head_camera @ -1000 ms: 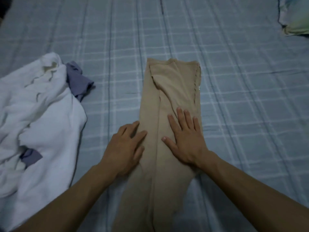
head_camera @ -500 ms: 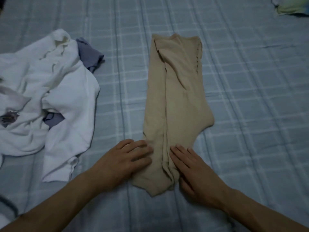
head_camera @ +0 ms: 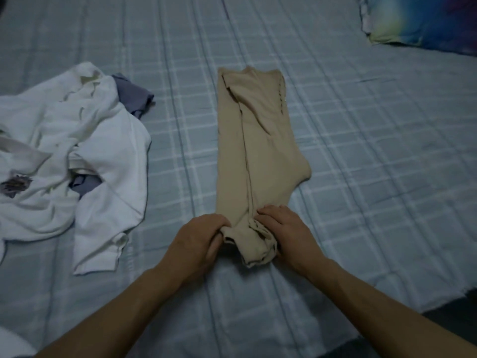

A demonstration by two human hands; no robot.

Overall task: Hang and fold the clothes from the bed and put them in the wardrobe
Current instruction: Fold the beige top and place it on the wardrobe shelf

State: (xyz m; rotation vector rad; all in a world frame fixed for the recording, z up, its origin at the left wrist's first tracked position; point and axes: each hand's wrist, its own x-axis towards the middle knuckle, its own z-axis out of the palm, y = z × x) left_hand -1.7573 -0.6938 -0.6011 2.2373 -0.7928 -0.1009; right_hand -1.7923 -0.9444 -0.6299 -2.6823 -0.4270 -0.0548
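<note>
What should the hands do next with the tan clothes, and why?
Probably lift the near end and fold it away toward the far end. Both the left hand and right hand grip the near end of the tan garment, which lies long and narrow on the bed.

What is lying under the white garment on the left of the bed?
A purple-grey garment pokes out past the far edge of the white garment and shows through a gap near its middle. How far it runs underneath is covered, and anything else there cannot be seen.

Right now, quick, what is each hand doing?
Left hand: closed, gripping the near end of the beige garment.
Right hand: closed, gripping the same end from the other side.
</note>
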